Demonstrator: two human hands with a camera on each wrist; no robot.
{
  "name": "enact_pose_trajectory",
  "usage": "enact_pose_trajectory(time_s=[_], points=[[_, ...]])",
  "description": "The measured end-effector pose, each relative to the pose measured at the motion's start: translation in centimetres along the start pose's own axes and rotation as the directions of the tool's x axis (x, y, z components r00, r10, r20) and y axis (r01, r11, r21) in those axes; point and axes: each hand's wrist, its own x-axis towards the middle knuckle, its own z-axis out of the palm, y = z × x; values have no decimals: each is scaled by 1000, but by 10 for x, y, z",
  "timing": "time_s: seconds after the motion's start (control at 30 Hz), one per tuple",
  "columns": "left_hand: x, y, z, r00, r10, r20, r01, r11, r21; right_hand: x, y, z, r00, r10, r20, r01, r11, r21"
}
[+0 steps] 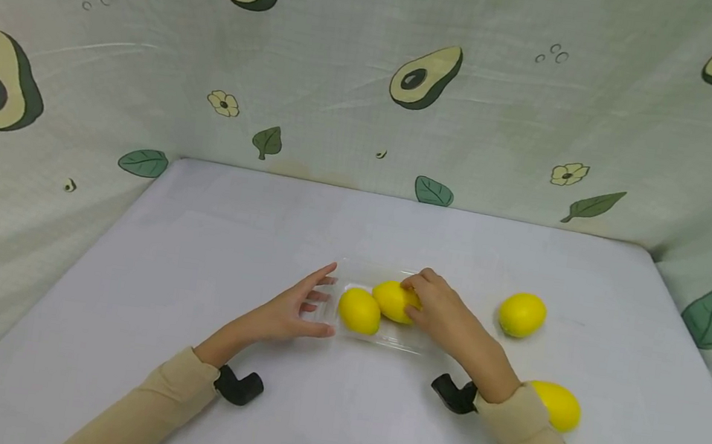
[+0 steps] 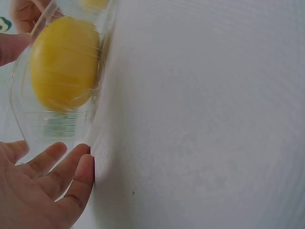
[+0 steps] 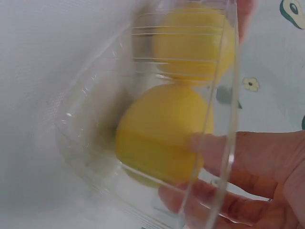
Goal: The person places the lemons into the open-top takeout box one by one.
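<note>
A clear plastic tray [image 1: 394,342] lies mid-table with two lemons in it. My right hand [image 1: 442,312] reaches over the tray's right end and grips the right-hand lemon [image 1: 391,300] between thumb and fingers; the right wrist view shows that lemon [image 3: 157,133] through the clear wall. Beside it sits the other lemon [image 1: 359,311], under no hand. My left hand [image 1: 290,311] is at the tray's left end, thumb and fingers spread around the corner. In the left wrist view its fingers [image 2: 78,176] are loosely extended right by the tray's end wall.
Right of the tray, a loose lemon [image 1: 522,315] lies on the white table [image 1: 226,235]. Another lemon [image 1: 557,406] is partly covered by my right sleeve [image 1: 530,440]. Black wrist mounts [image 1: 238,386] jut from both cuffs. A curtain with avocado prints [image 1: 353,41] stands behind the table.
</note>
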Motion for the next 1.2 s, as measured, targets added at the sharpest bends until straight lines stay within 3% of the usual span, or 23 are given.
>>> enact_pose_trajectory(time_s=[0.37,0.67,0.93,1.2], points=[[-2,0,0,1000,8,-2,-8,1000,17,7,-5,8,998,-70,-6,70,998,5],[-2,1,0,1000,10,-9,-10,1000,29,3,-2,3,996,-78,35,74,993,88],[-2,-1,1,1000,16,-12,-16,999,36,-3,3,-1,993,-115,-14,116,990,80],[-2,0,1,1000,13,-13,-12,999,35,-13,12,-8,994,-105,-31,107,990,91]])
